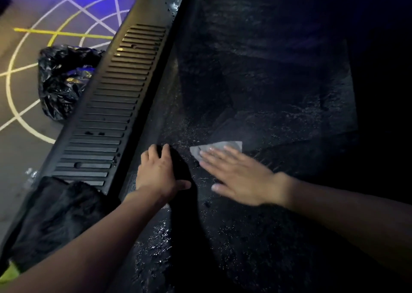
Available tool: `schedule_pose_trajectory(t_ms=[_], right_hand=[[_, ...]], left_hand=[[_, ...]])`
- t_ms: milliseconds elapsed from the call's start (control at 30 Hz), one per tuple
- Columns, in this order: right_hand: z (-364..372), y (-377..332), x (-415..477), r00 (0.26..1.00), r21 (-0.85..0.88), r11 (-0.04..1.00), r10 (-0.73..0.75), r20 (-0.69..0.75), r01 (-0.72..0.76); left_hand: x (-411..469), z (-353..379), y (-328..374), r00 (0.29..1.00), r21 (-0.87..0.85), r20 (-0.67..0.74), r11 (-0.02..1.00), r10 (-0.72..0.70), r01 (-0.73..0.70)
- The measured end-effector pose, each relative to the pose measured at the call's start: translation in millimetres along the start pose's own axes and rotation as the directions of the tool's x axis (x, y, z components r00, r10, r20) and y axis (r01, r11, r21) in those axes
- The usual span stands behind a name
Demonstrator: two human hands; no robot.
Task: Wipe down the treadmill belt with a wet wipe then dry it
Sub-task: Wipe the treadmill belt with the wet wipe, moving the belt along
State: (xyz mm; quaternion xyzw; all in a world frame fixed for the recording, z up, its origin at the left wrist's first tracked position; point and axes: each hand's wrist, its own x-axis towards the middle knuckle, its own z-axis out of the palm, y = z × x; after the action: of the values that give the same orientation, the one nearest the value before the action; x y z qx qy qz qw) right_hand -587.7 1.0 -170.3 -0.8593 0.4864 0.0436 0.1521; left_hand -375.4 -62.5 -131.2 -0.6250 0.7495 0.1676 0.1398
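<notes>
The black treadmill belt (256, 81) fills the middle and right of the head view, dark and glistening with wet patches near me. My right hand (236, 176) lies flat with straight fingers on a pale grey wipe (231, 146), pressing it onto the belt; only the wipe's far edge shows past my fingertips. My left hand (159, 172) rests on the belt close to its left edge, fingers spread and slightly bent, holding nothing.
A ribbed black side rail (116, 105) runs diagonally along the belt's left edge. Beyond it, a crumpled black plastic bag (62, 81) lies on the floor with painted white and yellow lines. Dark cloth (55, 221) drapes over the rail near my left forearm.
</notes>
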Motion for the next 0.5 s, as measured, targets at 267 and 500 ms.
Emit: schedule_pose_trajectory(t_ms=[267,500], right_hand=[[1,-15,17,1.000,0.003,1.000,-0.025,0.006,0.025],[6,-17,33,0.998,0.017,0.998,0.054,-0.035,-0.053]], left_hand=[[-3,-1,-12,0.999,0.026,-0.029,0.999,0.039,-0.038],[-6,-1,-13,0.998,-0.001,-0.049,0.999,-0.035,0.035]])
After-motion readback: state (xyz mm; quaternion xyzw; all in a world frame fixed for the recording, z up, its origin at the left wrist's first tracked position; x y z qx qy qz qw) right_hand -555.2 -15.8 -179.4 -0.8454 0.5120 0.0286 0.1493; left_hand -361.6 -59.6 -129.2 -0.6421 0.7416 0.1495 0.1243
